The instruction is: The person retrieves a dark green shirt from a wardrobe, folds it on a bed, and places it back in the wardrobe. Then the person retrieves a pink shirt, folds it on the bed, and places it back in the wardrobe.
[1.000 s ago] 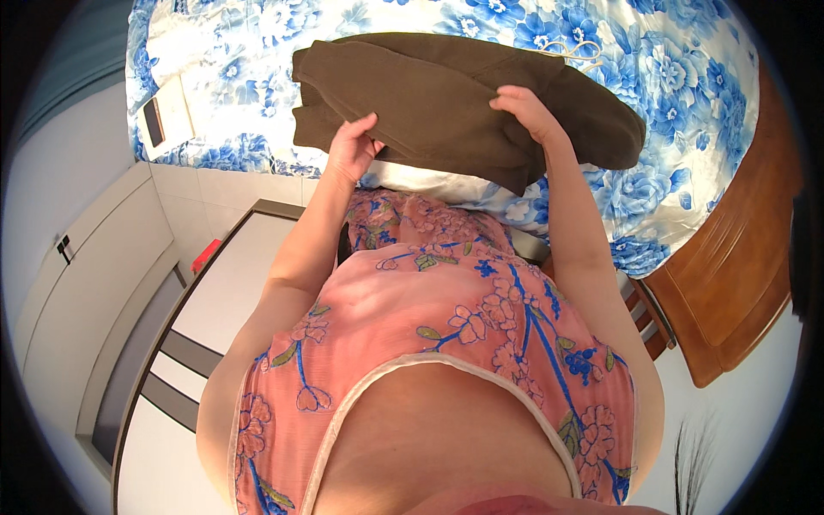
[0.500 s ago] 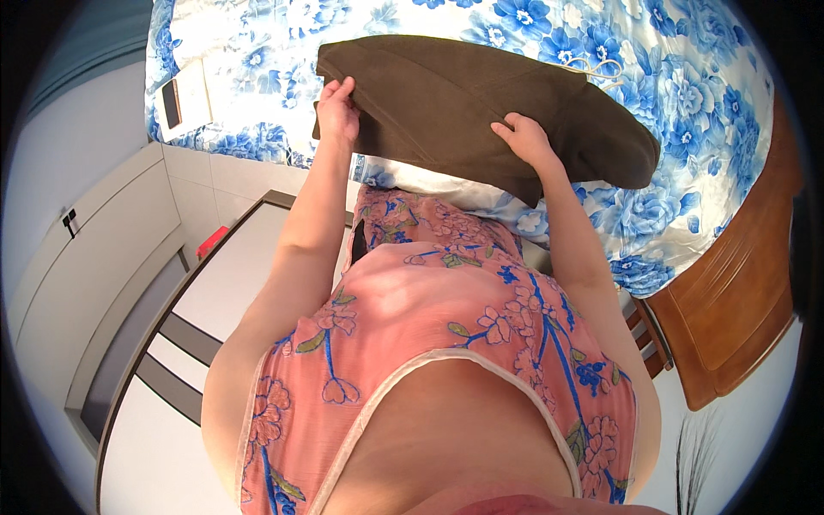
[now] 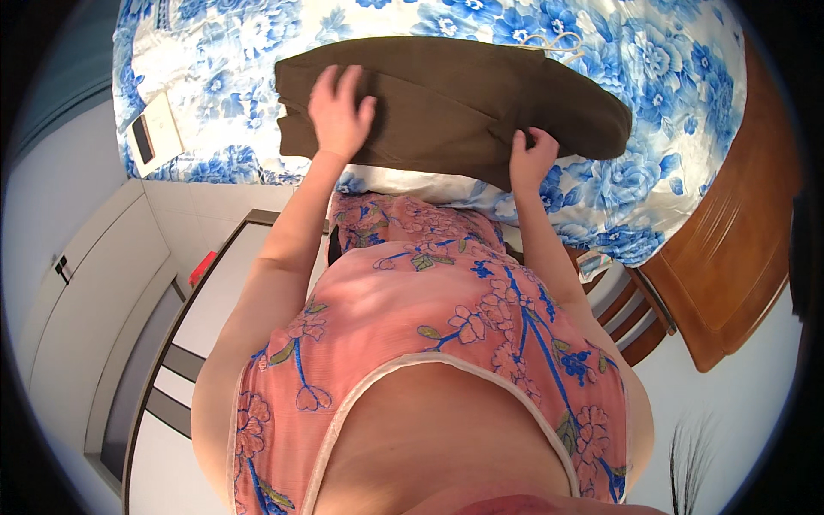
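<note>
A dark brown folded garment (image 3: 429, 103) lies stretched from left to right across a bedspread (image 3: 240, 94) with blue flowers on white. Its exact kind does not show. My left hand (image 3: 340, 116) rests on the left part of the cloth, fingers spread and nothing gripped. Toward the right, my right hand (image 3: 534, 159) pinches a fold by the near edge of the garment. The fabric narrows to a rounded end to the right of that hand. Beyond it, a pale looped cord (image 3: 562, 43) lies on the bedspread.
At the left of the bedspread sits a white box or booklet with a dark rectangle (image 3: 157, 135). A brown wooden chair (image 3: 721, 283) stands at the right. On the left are a white panel with grey stripes (image 3: 193, 318) and a small red object (image 3: 202, 268).
My left hand has let go of the garment's left edge and now lies spread on top. My right hand has shifted to the near edge and closed on a fold. The view has shifted slightly.
</note>
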